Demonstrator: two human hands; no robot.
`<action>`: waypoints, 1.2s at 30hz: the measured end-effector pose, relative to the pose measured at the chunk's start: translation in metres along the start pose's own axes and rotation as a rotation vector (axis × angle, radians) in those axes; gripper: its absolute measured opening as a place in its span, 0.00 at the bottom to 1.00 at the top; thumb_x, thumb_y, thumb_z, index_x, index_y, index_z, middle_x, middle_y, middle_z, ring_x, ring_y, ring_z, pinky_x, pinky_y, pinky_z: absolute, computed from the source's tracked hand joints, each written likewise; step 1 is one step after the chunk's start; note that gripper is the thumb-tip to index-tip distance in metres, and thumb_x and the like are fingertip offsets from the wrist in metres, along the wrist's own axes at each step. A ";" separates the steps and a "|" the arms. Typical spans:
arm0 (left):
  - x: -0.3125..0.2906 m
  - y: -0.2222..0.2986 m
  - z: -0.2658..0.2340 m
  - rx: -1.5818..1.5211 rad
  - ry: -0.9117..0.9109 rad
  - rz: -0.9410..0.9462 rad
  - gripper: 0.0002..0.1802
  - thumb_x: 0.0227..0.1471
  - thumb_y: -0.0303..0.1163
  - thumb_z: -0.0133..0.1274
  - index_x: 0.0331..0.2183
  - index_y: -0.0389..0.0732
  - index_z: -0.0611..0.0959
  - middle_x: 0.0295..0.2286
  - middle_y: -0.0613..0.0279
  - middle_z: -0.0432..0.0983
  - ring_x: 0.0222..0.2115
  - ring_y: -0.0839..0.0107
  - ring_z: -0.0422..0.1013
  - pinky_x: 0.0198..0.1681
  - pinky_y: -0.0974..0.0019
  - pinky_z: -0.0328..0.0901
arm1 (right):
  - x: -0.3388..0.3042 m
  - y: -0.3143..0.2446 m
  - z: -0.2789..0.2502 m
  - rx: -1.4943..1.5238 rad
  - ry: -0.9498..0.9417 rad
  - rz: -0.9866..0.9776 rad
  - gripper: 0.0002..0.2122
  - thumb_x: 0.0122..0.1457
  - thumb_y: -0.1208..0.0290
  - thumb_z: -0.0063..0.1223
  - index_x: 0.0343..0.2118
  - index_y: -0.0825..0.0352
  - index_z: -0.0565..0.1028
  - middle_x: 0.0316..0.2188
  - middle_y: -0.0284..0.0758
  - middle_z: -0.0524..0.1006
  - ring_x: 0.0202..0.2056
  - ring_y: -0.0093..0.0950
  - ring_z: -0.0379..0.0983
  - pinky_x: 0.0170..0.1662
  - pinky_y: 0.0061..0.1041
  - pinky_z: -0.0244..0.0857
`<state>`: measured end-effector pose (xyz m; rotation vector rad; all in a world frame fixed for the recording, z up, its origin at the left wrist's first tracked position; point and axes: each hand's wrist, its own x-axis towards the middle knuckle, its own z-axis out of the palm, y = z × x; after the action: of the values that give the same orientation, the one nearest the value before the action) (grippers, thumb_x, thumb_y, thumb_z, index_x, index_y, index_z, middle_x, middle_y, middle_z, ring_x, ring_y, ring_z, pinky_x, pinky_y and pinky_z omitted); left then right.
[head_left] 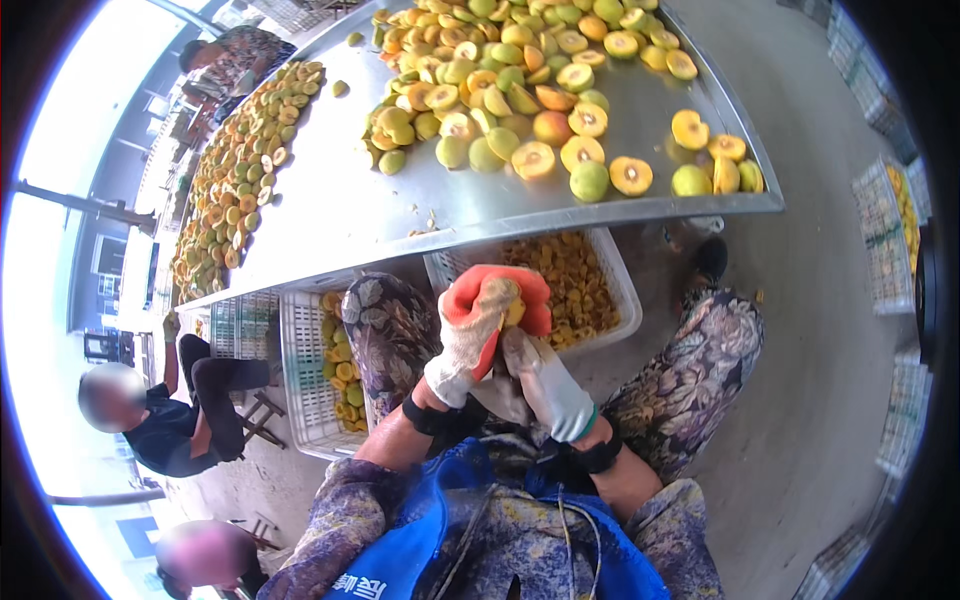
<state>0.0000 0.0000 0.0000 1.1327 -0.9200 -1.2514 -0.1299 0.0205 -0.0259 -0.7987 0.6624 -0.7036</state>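
My left hand (480,315), in a knit glove with an orange-red coating, is closed around a small yellow piece of stone fruit (515,312). My right hand (548,385), in a whitish, soiled glove, is closed just below, its fingertips against the left glove and the fruit. What the right fingers grip, if anything, is hidden. Both hands are above my lap, in front of the near edge of a metal table (460,205). On that table lie many halved yellow-green stone fruits (532,160), several with the pit showing.
Under the table edge, a white crate (628,300) holds orange fruit pieces. To its left, another white crate (300,375) holds greenish-yellow halves. A seated person (165,420) is at the left, a second (205,555) below, and a third (240,60) across the table. Stacked crates (880,240) line the right.
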 end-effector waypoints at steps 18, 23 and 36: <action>0.016 0.036 0.013 0.147 -0.448 0.137 0.19 0.62 0.40 0.55 0.31 0.32 0.85 0.27 0.55 0.81 0.27 0.67 0.77 0.32 0.66 0.71 | -0.002 0.000 -0.038 0.856 -0.710 0.427 0.27 0.61 0.36 0.47 0.34 0.61 0.72 0.18 0.25 0.63 0.10 0.16 0.53 0.16 0.19 0.49; 0.017 0.038 0.009 0.096 -0.395 0.020 0.21 0.62 0.43 0.55 0.33 0.31 0.84 0.29 0.53 0.81 0.27 0.66 0.77 0.32 0.66 0.73 | 0.003 -0.006 -0.034 0.790 -0.692 0.408 0.27 0.61 0.36 0.47 0.34 0.62 0.71 0.17 0.26 0.63 0.10 0.16 0.52 0.15 0.18 0.49; 0.026 0.029 0.003 -0.594 -0.068 -0.157 0.20 0.63 0.46 0.49 0.38 0.36 0.79 0.30 0.53 0.76 0.25 0.57 0.76 0.29 0.55 0.75 | 0.021 -0.005 -0.014 1.028 -0.933 0.219 0.25 0.66 0.41 0.44 0.30 0.62 0.65 0.15 0.24 0.60 0.09 0.16 0.47 0.13 0.17 0.47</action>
<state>0.0067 -0.0274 0.0271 0.6988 -0.4569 -1.5641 -0.1292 -0.0038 -0.0342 -0.0248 -0.4637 -0.3160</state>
